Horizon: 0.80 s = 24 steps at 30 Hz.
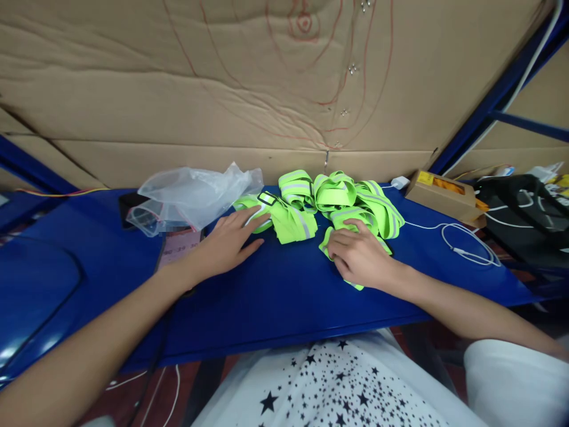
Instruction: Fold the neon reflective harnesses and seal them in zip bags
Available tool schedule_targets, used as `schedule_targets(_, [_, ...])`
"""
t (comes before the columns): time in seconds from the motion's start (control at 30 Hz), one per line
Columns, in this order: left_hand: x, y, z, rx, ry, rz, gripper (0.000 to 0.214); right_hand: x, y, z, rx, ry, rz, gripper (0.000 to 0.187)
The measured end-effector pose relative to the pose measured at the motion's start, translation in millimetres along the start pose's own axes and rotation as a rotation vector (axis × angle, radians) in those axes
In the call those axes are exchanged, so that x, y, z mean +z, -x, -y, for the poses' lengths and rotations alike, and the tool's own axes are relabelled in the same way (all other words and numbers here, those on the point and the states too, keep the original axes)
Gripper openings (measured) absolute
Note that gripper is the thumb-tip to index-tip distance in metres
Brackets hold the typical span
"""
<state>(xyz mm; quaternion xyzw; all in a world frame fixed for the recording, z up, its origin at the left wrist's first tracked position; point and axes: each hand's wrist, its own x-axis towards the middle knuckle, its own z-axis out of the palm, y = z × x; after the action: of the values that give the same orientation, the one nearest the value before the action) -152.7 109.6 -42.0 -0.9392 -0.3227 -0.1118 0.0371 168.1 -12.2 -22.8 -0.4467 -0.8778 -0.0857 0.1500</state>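
Several lime-yellow reflective straps (335, 191) with silver stripes lie bundled in the middle of the blue table. My left hand (229, 240) is open, its fingers stretched over the left end of a folded strap (291, 222). A black buckle (267, 198) shows just beyond those fingertips. On the right, my right hand (358, 252) has its fingers curled around a reflective strap (326, 244) near the front of the pile. Part of that strap shows below the hand, and the rest is hidden under the palm.
Clear plastic bags (191, 193) sit at the back left, over a phone-like device (180, 244) with a pink screen. To the right are a cardboard box (444, 198), a coiled white cable (473, 249) and a black bag (528, 204). A cardboard wall (133, 77) stands behind the blue table (275, 302).
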Motion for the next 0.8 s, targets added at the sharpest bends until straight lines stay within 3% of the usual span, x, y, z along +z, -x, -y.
schedule_targets(0.1, [0.8, 0.4, -1.9, 0.002, 0.022, -0.009, 0.051, -4.1, -1.3, 1.1, 0.052, -0.033, -0.032, 0.019])
schedule_targets(0.27, [-2.3, -1.0, -4.6, -0.013, 0.105, -0.048, 0.042, -3.5, -1.8, 1.8, 0.106, -0.048, -0.058, 0.046])
schedule_targets(0.53, [-8.7, -4.2, -10.2, 0.117, 0.346, 0.053, 0.042, 3.7, -1.0, -0.9, 0.17, -0.102, -0.131, 0.027])
schedule_targets(0.67, [-18.5, 1.6, -26.8, 0.22, 0.401, 0.113, 0.056, 3.9, -2.2, -0.1, 0.199, -0.1, -0.137, 0.046])
schedule_targets(0.8, [-30.8, 4.6, -37.7, 0.302, 0.5, 0.212, 0.07, 6.6, -2.3, -1.1, 0.19, -0.082, -0.06, 0.065])
